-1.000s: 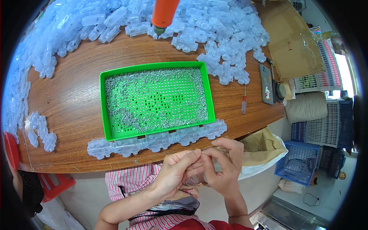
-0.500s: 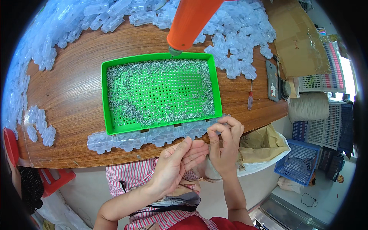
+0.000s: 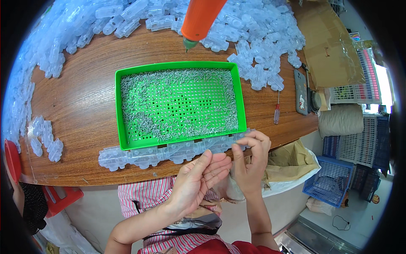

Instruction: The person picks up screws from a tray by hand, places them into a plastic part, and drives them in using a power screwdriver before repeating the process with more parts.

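My left hand (image 3: 194, 178) is turned palm up below the green tray, its fingers stretched out and slightly cupped; I make out nothing in the palm. Beside it, my right hand (image 3: 253, 163) is curled with thumb and forefinger bent together at the right end of a row of clear plastic housings (image 3: 144, 157). Whatever the fingertips hold is too small to make out. The row lies along the front edge of the green tray (image 3: 117, 106). Many small silvery screws (image 3: 146, 125) are scattered in it, thickest along its sides.
An orange electric screwdriver (image 3: 203, 19) hangs point down over the tray's far side. Heaps of clear plastic housings (image 3: 262, 46) cover the table's back and left. At right lie a small screwdriver (image 3: 277, 112) and a phone (image 3: 300, 93). An open sack (image 3: 292, 163) stands beyond the table edge.
The hanging screwdriver now appears higher, off the tray's rim. Tray and housings have shifted slightly in the picture, as the view moved a little. Both hands keep nearly the same pose.
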Tool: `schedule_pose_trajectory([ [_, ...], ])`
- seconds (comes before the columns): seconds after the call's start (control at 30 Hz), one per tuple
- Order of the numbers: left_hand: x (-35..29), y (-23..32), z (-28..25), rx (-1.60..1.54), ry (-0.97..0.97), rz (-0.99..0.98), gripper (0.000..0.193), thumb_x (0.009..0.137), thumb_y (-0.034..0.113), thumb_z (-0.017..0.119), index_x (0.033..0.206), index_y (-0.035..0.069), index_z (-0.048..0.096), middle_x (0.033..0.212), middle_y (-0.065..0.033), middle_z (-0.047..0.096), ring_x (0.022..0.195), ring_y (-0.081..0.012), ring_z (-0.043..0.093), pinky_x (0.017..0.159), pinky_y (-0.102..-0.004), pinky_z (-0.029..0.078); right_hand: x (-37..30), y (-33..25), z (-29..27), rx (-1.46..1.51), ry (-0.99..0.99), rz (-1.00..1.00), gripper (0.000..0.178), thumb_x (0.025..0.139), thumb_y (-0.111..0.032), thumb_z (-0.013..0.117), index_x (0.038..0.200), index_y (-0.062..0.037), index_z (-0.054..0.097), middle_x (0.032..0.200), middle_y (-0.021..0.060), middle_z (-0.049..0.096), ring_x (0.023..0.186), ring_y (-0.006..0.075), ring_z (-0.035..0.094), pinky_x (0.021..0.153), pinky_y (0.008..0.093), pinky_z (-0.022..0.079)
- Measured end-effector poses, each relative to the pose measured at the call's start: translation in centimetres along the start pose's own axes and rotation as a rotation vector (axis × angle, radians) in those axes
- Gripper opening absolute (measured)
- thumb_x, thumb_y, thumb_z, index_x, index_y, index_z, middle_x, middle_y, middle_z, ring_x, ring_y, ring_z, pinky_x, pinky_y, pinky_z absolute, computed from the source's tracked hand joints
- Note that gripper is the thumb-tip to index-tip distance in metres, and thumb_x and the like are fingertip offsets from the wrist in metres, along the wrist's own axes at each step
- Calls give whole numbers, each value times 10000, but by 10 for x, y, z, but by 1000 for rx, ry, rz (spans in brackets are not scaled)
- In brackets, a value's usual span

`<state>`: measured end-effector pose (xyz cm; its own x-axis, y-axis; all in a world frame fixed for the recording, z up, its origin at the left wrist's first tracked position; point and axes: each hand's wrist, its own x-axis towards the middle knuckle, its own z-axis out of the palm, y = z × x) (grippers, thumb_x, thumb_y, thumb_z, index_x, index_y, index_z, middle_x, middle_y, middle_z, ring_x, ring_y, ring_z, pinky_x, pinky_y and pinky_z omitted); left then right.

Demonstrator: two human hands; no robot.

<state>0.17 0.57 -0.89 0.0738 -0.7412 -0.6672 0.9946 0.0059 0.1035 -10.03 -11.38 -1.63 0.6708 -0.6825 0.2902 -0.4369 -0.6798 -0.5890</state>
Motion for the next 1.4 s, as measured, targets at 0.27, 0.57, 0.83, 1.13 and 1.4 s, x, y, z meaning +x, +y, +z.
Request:
schedule_pose_trajectory([
  [0.27, -4, 13, 1, -84, -274, -113, 674, 1006, 501, 232, 1364, -43, 407, 1419, -169, 418, 1316, -225, 407, 1106, -346, 323, -13, -32, -29, 160, -20, -15, 178, 759, -4, 661, 917, -87, 648, 1000, 76, 549, 926, 231, 491, 758, 336, 397],
  [0.57, -5, 2, 0, -58, -386, -130, 683, 996, 543, 205, 1417, 31, 373, 1421, -64, 423, 1269, -173, 430, 1083, -306, 327, -11, -47, -29, -101, -148, -199, 222, 670, -64, 765, 865, -151, 708, 1008, 9, 567, 895, 199, 484, 731, 323, 370],
  [0.83, -7, -1, 3, 23, -319, -66, 656, 1001, 528, 223, 1438, 51, 337, 1414, -78, 423, 1281, -175, 422, 1064, -293, 359, -11, -45, -33, -76, -245, -296, 256, 673, -97, 744, 925, -94, 694, 1075, 34, 544, 954, 227, 486, 809, 364, 364],
  [1.13, -8, -6, -8, -24, -217, -140, 552, 1017, 401, 333, 1392, -2, 381, 1366, -115, 478, 1236, -193, 487, 1060, -310, 387, -14, -39, -29, 329, -202, 48, 200, 691, 21, 710, 859, -78, 663, 1007, 63, 532, 910, 209, 503, 712, 314, 426],
  [1.4, -17, 2, -22, 10, -111, -112, 485, 1024, 281, 332, 1301, -107, 426, 1354, -240, 461, 1269, -267, 469, 1096, -365, 366, -3, -9, -10, 9, -83, -78, 169, 702, -58, 737, 846, -126, 681, 986, 31, 512, 883, 224, 441, 711, 319, 384],
])
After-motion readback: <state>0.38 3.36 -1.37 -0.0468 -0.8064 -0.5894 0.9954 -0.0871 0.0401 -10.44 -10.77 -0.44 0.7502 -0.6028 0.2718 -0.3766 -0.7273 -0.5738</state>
